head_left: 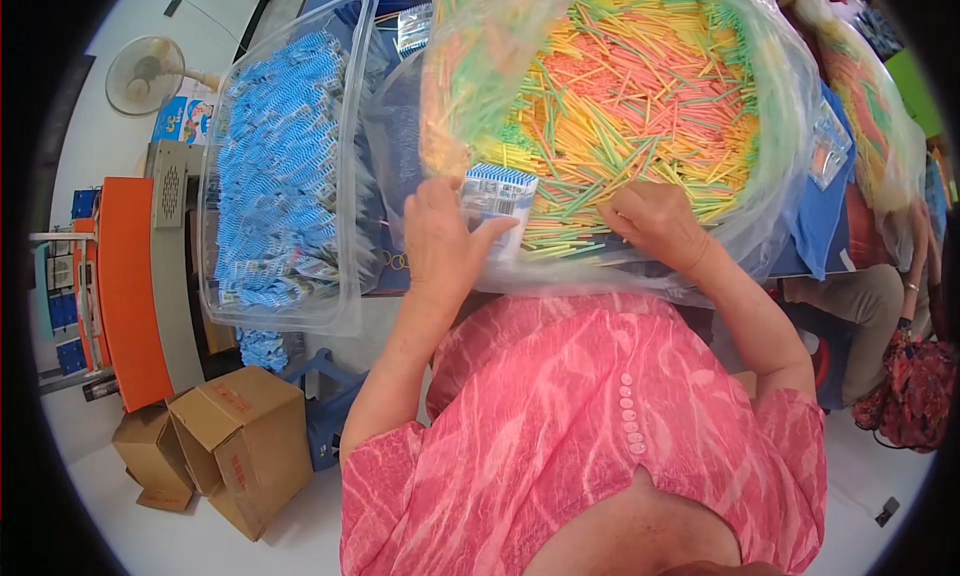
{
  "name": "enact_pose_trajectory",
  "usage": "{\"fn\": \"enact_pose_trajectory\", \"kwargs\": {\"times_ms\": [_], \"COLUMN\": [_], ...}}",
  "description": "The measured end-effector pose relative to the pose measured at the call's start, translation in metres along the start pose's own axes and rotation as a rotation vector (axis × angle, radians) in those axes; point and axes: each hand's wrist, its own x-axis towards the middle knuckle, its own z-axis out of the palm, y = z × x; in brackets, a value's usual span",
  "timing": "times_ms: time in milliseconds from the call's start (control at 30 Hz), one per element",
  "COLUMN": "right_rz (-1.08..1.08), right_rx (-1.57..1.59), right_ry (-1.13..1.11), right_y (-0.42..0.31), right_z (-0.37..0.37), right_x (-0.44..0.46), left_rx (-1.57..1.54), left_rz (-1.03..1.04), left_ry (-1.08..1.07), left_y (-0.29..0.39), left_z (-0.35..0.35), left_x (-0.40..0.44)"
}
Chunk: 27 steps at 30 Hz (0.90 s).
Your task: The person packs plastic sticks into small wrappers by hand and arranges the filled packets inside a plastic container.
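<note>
My left hand (440,238) holds a small clear packet (500,198) with a blue-and-white striped top and a barcode label, thumb across its front. Right of it, my right hand (655,224) is closed at the near edge of a heap of thin pink, yellow, orange and green sticks (640,96); whatever its fingers may pinch is too small to make out. The heap lies in a large clear plastic bag (790,86), open toward me. To the left stands a clear plastic bin (362,166) full of blue-and-white striped packets (275,156).
Another packet (414,28) lies beyond the bin's right edge. A blue cloth (822,216) hangs at the right, near a second bag of sticks (870,106) and a seated person's leg (850,301). Cardboard boxes (245,446) stand on the floor at left.
</note>
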Motion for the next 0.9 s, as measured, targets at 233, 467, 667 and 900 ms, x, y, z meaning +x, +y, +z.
{"fn": "enact_pose_trajectory", "kwargs": {"times_ms": [233,467,667,900], "right_rz": [0.013,0.04,0.012,-0.13], "right_rx": [-0.002,-0.052,0.044,-0.075], "right_ry": [0.03,-0.027,0.036,-0.099], "right_y": [0.0,0.002,0.003,0.001], "right_z": [-0.005,-0.012,-0.007,-0.011], "right_x": [0.002,0.003,0.001,-0.005], "left_rx": [-0.281,-0.667,-0.571,-0.827], "left_rz": [-0.363,-0.398,-0.341,-0.185], "left_ry": [-0.034,0.113,0.089,0.217], "left_y": [-0.003,-0.019,-0.026,0.002], "left_z": [0.004,0.013,0.011,-0.01], "left_x": [-0.006,-0.011,-0.012,-0.016]}}
